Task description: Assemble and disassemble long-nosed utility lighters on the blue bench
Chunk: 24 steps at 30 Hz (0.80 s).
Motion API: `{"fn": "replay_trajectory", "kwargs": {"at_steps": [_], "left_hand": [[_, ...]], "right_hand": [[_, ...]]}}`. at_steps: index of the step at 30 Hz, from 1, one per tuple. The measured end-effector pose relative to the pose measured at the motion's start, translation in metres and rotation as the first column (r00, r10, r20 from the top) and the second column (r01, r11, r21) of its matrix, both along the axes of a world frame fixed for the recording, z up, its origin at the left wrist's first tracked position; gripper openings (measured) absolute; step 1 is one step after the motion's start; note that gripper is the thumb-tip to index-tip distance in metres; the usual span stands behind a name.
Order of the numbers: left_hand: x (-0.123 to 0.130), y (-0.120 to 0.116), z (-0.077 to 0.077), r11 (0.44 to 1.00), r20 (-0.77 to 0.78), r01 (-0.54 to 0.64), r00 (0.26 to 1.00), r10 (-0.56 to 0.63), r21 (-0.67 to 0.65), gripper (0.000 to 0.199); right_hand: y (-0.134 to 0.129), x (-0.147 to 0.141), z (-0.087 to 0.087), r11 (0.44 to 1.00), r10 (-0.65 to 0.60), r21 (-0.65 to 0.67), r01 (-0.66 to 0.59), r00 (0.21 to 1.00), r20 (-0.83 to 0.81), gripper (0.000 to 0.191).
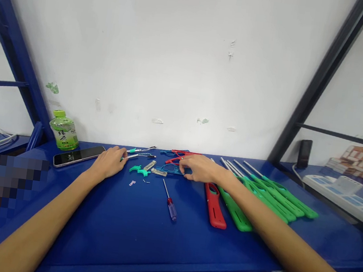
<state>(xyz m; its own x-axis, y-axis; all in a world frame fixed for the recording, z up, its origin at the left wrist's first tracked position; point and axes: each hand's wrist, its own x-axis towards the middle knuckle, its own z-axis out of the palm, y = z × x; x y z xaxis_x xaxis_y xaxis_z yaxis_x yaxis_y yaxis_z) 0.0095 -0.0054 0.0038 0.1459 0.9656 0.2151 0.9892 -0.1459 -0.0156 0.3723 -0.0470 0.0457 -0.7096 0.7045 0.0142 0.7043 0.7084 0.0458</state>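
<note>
My left hand [112, 161] rests on the blue table at the left, fingers curled at the end of a thin metal rod assembly [135, 155]. Its grip is too small to make out. Over the blue plastic casings [169, 168] is my right hand [197, 167], thumb and fingers bent towards each other with a gap between them. Red casing pieces [173, 160] lie just behind. Between the hands are teal triggers [144, 172] and clear fuel tanks [159, 172]. A screwdriver [171, 208] with a purple handle lies nearer me.
Green lighters [280, 196] with metal stems and a red lighter casing [215, 207] lie at the right. A phone [78, 156] and a green bottle [64, 131] stand or lie at the left. White power strips [343, 199] are at far right.
</note>
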Motion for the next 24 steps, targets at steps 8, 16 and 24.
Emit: {"fn": "replay_trajectory", "kwargs": {"at_steps": [8,16,24], "left_hand": [[-0.002,0.003,-0.004,1.0,0.021,-0.002,1.0,0.002,0.003,0.036],[-0.003,0.0,-0.003,1.0,0.008,0.009,1.0,-0.009,0.005,0.036],[-0.006,0.001,-0.007,1.0,0.049,0.011,0.999,-0.012,0.019,0.036]], "right_hand": [[0.028,-0.009,0.008,0.989,-0.106,0.1,0.109,0.994,-0.031,0.035],[0.101,-0.061,0.018,0.982,-0.19,0.016,0.189,0.974,0.126,0.039],[0.111,-0.076,0.017,0.967,-0.195,-0.124,0.222,0.961,0.197,0.037]]}}
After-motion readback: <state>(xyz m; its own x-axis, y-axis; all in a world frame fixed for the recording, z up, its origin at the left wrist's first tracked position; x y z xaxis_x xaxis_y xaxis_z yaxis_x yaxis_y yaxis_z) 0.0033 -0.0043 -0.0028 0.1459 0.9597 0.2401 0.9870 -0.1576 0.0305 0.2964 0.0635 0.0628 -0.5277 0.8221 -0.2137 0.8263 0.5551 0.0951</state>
